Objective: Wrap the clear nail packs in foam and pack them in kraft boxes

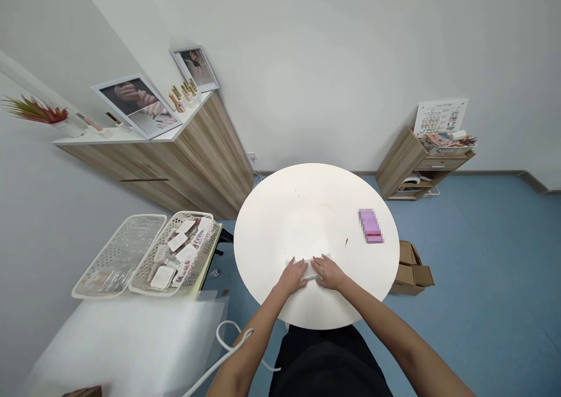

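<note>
Both hands are on a small white, partly clear flat packet [310,272] lying near the front edge of the round white table [272,210]. My left hand [293,275] is closed over its left end, fingers on top and thumb along the near side. My right hand [328,272] holds the right end in the same way, so the thumbs nearly meet in the middle. Clear film seems to reach out beyond the fingers at the far side. What the packet contains cannot be made out.
On the table's right lies a purple, pixelated item [370,226], with a small dark scrap [346,242] nearby. Left stand two white baskets, one with packets [177,256], one with clear plastic pieces [116,256]. A white cable [223,356] loops near my left arm. Cardboard boxes [412,271] sit right.
</note>
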`<state>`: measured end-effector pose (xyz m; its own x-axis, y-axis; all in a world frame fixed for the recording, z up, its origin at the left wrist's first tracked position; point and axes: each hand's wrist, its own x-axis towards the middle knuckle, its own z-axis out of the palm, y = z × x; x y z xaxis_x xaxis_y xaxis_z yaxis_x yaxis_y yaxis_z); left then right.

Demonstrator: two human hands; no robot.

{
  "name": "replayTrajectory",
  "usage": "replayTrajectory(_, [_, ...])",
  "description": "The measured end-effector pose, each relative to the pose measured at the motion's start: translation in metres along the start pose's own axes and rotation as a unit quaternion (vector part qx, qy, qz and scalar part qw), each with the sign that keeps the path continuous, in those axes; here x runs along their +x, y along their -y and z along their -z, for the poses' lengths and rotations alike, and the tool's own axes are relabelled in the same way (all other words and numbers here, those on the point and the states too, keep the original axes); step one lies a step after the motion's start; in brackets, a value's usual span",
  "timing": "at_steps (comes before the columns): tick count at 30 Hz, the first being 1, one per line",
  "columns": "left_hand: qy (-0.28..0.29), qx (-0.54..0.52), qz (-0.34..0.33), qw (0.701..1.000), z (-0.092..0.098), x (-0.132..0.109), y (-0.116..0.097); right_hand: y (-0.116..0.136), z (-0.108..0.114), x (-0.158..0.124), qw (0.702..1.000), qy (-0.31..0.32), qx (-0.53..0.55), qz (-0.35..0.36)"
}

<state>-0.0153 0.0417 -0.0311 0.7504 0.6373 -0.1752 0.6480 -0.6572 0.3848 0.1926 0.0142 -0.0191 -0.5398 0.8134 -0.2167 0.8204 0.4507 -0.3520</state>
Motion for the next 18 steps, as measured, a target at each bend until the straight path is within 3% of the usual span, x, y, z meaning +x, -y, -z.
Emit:
replayTrajectory(4, [0.044, -0.077, 0.010, 0.996, 0.010, -0.009, -0.001, 0.008, 0.007, -0.010, 0.999, 0.018, 0.027, -0.021])
replayTrajectory(9, [0.055, -0.126, 0.044, 0.989, 0.036, -0.002, 0.002, 0.007, 0.026, 0.004, 0.999, 0.006, 0.028, -0.021])
replayTrajectory(13, [-0.014, -0.105, 0.084, 0.991, 0.044, 0.012, 0.007, 0.001, 0.038, 0.025, 0.997, -0.007, 0.032, -0.067])
replayTrajectory(18, [-0.087, -0.062, 0.138, 0.985, 0.033, 0.024, 0.009, -0.008, 0.037, 0.044, 0.994, -0.029, 0.036, -0.095])
